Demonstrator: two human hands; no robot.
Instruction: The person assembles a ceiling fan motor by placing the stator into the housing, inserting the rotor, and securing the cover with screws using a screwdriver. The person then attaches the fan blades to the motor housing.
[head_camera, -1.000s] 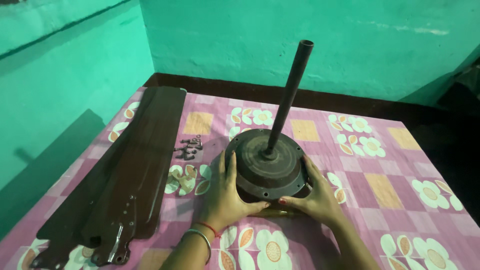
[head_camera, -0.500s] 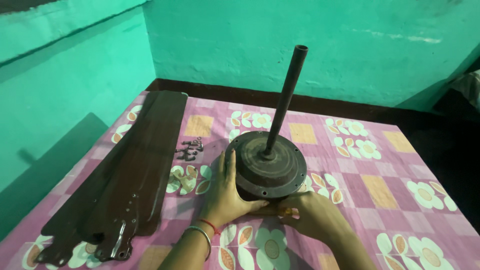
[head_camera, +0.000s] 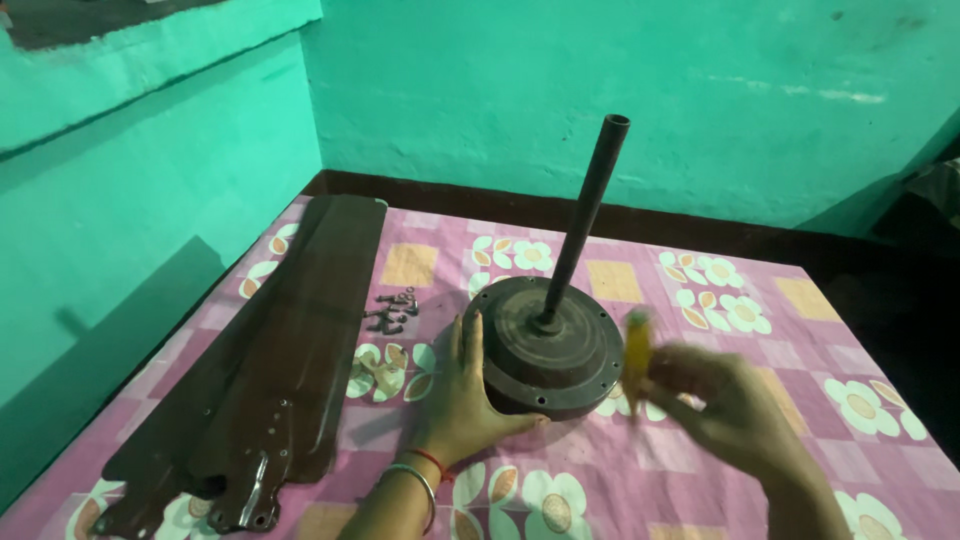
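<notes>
- At the middle of the head view, the fan motor (head_camera: 548, 348) with its upright pipe (head_camera: 585, 218) stands on the flowered cloth (head_camera: 880, 400); the left hand (head_camera: 462, 400) lies open against its side, as a second ago.
- Right of it, the right hand (head_camera: 730, 400), off the motor now, grips a yellow tool (head_camera: 636, 352), blurred with motion.
- Fan blades (head_camera: 270, 370) and loose bolts (head_camera: 392, 312) lie at the left, unmoved.

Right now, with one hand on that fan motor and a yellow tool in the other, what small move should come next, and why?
Probably bring the yellow tool down to a hole on the motor rim. The right hand holds it, blurred, beside the rim, the left hand steadies the housing, and loose screws lie nearby.
</notes>
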